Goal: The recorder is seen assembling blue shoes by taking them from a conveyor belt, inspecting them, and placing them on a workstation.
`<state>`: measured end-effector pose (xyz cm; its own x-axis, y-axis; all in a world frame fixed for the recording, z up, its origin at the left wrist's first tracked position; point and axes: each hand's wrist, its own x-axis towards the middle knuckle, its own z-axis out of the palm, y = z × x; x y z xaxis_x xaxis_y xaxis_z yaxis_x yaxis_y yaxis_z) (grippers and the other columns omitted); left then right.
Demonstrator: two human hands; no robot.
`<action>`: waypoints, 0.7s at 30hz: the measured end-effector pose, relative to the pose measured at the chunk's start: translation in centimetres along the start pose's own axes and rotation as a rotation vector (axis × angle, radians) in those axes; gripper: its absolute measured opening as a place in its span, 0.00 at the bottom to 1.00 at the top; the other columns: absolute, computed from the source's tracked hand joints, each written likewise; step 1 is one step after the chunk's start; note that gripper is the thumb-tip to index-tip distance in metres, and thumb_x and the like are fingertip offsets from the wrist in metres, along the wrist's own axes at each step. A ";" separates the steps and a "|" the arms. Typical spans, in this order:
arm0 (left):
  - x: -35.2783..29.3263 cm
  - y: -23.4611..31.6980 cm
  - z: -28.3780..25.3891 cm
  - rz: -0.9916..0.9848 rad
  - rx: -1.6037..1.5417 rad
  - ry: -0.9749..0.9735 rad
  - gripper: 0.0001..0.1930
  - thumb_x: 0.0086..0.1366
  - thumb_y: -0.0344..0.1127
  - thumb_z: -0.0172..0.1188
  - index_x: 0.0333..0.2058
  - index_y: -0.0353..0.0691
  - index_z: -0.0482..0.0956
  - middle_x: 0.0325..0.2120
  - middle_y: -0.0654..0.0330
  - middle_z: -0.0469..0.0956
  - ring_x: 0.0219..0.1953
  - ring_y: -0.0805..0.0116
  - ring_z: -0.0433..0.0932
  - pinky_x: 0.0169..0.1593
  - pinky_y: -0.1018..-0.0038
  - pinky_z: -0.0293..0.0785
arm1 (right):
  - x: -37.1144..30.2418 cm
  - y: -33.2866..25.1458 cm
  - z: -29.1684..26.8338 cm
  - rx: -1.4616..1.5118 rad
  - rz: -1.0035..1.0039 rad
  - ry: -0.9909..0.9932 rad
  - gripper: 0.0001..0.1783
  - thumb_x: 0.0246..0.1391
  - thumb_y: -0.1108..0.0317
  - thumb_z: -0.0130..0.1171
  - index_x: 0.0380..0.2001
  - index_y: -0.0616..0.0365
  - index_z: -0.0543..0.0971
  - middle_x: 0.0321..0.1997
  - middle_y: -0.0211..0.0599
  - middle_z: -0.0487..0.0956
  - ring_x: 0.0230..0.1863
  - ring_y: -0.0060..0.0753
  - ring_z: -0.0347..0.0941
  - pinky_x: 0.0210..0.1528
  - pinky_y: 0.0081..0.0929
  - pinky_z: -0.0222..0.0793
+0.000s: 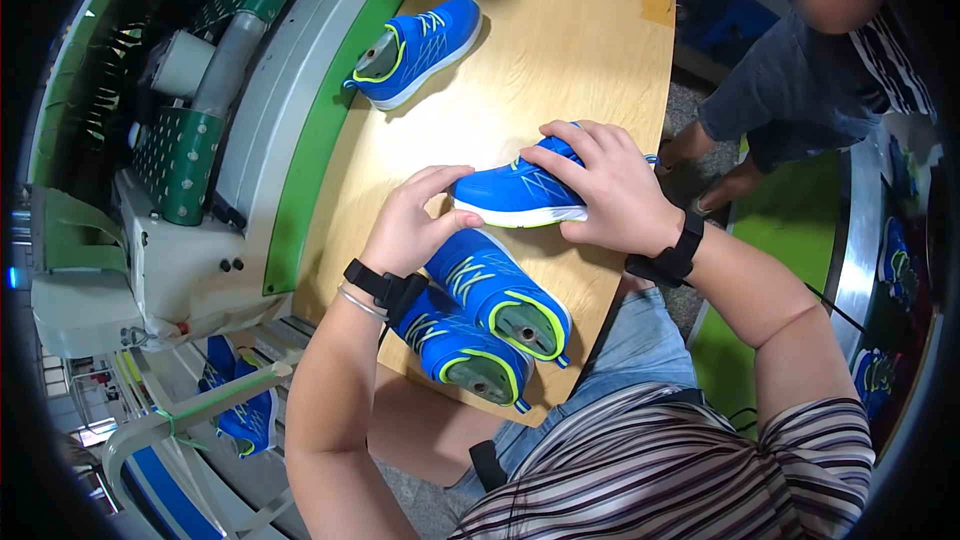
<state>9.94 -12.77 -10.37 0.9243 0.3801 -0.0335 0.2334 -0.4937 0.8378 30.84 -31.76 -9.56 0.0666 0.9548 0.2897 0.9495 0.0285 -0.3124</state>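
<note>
Between my two hands is a blue sneaker [522, 192] with a white sole and yellow-green trim, held just over the wooden table. My right hand [612, 185] wraps over its upper around the laces and heel. At the toe, my left hand [415, 215] grips with thumb and fingers on either side. Two more blue sneakers, one [487, 268] beside the other [445, 330], lie just below my hands with green shoe lasts inside them. Farther off, another blue sneaker [428, 48] with a last in it stands on the table.
The wooden table [560, 20] adjoins a large machine [290, 170] with green and grey panels on the left. Blue sneakers [240, 410] sit on a rack at lower left. A person [790, 90] stands at upper right, near a conveyor [850, 240] carrying more blue shoes.
</note>
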 end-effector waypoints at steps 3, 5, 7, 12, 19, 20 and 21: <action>0.2 -0.4 0.0 -0.025 -0.060 -0.006 0.30 0.53 0.34 0.75 0.54 0.33 0.77 0.50 0.54 0.80 0.53 0.62 0.77 0.60 0.68 0.70 | 0.1 0.0 0.1 0.029 0.018 -0.013 0.46 0.28 0.64 0.70 0.60 0.43 0.72 0.61 0.40 0.70 0.60 0.52 0.67 0.61 0.46 0.61; 0.2 -0.3 -0.2 -0.061 -0.045 -0.038 0.30 0.54 0.34 0.74 0.55 0.33 0.77 0.51 0.54 0.80 0.54 0.64 0.77 0.60 0.68 0.70 | 0.0 -0.2 0.1 0.003 0.007 -0.009 0.45 0.29 0.63 0.71 0.59 0.43 0.72 0.61 0.40 0.70 0.58 0.50 0.68 0.59 0.44 0.62; 0.4 0.0 -0.6 -0.092 -0.051 -0.078 0.30 0.55 0.33 0.73 0.57 0.33 0.76 0.52 0.54 0.79 0.54 0.65 0.77 0.61 0.68 0.70 | 0.0 -0.1 0.1 -0.016 -0.002 0.005 0.44 0.30 0.63 0.71 0.59 0.43 0.72 0.61 0.39 0.70 0.57 0.49 0.68 0.58 0.43 0.63; 1.1 0.7 -1.2 -0.309 -0.332 -0.192 0.31 0.61 0.27 0.69 0.62 0.30 0.70 0.56 0.50 0.76 0.56 0.66 0.76 0.60 0.71 0.72 | -0.3 0.1 0.1 -0.004 -0.017 0.041 0.44 0.30 0.62 0.71 0.59 0.43 0.72 0.60 0.40 0.71 0.56 0.48 0.69 0.58 0.42 0.63; 0.4 -0.3 -0.3 -0.365 -0.458 -0.113 0.29 0.61 0.24 0.67 0.62 0.30 0.71 0.49 0.48 0.80 0.47 0.69 0.81 0.51 0.75 0.78 | -0.4 -0.6 0.0 -0.011 0.012 0.024 0.45 0.29 0.62 0.70 0.59 0.40 0.72 0.62 0.39 0.70 0.59 0.50 0.67 0.59 0.44 0.63; 0.3 -0.2 0.0 -0.399 -0.444 -0.103 0.29 0.61 0.23 0.67 0.61 0.30 0.71 0.48 0.48 0.81 0.46 0.69 0.81 0.50 0.75 0.79 | -0.7 -0.6 0.1 -0.010 0.008 0.020 0.43 0.30 0.62 0.70 0.59 0.41 0.72 0.61 0.39 0.70 0.58 0.49 0.68 0.58 0.43 0.63; 0.6 0.5 -0.1 -0.418 -0.421 -0.089 0.29 0.61 0.23 0.67 0.61 0.30 0.71 0.47 0.49 0.81 0.46 0.69 0.81 0.49 0.75 0.79 | -0.7 -0.4 0.1 -0.019 0.001 0.032 0.42 0.31 0.62 0.70 0.58 0.42 0.73 0.60 0.40 0.71 0.57 0.48 0.68 0.57 0.43 0.64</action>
<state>10.57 -12.67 -9.89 0.8058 0.3995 -0.4370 0.4598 0.0429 0.8870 30.42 -32.42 -9.71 0.0767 0.9449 0.3182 0.9552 0.0219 -0.2951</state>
